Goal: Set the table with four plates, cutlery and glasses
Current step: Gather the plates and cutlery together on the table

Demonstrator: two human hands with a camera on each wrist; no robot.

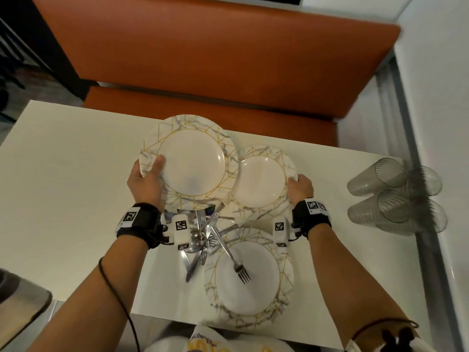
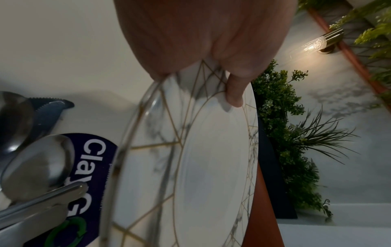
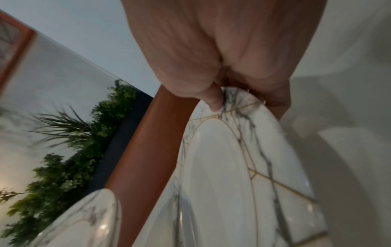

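Fork on near plate; glasses right.

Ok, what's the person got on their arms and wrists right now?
Both forearms are bare, no sleeves. Left hand and right hand each sit above a black wrist strap carrying white blocks printed with black-and-white square tag markers. A thin black cable loops along the left forearm; a similar cord crosses the right near the elbow.

White bench; orange padded seat right behind it, dark planter of green foliage above the seat back, lit wall lamp near foliage, white marbled wall.
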